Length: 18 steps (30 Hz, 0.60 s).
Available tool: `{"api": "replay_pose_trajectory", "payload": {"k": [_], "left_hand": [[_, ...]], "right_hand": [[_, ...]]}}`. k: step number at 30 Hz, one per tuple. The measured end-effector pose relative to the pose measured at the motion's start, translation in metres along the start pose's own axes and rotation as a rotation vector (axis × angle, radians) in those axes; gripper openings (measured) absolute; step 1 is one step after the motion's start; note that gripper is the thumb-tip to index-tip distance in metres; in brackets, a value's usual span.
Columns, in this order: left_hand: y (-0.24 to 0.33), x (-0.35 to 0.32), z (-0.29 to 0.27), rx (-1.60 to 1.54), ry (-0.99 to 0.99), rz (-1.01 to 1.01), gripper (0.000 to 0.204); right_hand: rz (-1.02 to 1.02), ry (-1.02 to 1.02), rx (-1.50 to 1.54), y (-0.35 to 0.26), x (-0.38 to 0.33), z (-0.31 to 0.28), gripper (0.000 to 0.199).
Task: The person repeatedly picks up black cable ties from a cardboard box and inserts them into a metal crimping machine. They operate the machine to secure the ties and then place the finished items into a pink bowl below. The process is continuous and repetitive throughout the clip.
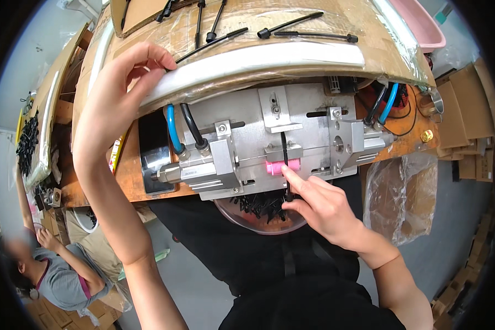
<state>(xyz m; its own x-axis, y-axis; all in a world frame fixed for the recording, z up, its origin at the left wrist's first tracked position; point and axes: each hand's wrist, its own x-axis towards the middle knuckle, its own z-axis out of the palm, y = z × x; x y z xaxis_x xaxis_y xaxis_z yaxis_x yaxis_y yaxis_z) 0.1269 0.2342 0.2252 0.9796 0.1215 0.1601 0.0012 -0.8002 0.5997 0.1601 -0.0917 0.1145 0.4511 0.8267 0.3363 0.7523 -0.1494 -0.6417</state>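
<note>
My right hand [327, 212] holds a thin black rod [285, 149] upright in the picture, across a metal fixture [247, 118]. The index finger presses it near a pink block [292, 165], and the thumb sits by its lower end. My left hand [129, 88] is raised over the cardboard-covered ledge, thumb and fingers pinched at the near end of another black rod [217, 43]. Several more black rods with knobbed ends [291, 25] lie on the cardboard [225, 14]. Below the fixture, a clear bowl [261, 232] holds a pile of small black parts [258, 206].
Metal cylinders [206, 170] with blue and black hoses [173, 129] flank the fixture. A dark phone-like slab [154, 154] lies left on the wooden bench [129, 179]. At left, another person [66, 269] works. Cardboard boxes [467, 110] and a plastic bag [401, 198] are at right.
</note>
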Motion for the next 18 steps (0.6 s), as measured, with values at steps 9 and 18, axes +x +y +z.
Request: {"api": "replay_pose_trajectory", "payload": {"k": [9,18], "left_hand": [[0.009,-0.002,0.015,0.009,0.213,0.147,0.014],[-0.004,-0.012,0.026,-0.038,0.294,0.134,0.009]], "right_hand": [[-0.234,0.215,-0.738,-0.011,0.162,-0.103,0.022],[-0.133,0.09,-0.156,-0.009,0.21,-0.113,0.02]]}}
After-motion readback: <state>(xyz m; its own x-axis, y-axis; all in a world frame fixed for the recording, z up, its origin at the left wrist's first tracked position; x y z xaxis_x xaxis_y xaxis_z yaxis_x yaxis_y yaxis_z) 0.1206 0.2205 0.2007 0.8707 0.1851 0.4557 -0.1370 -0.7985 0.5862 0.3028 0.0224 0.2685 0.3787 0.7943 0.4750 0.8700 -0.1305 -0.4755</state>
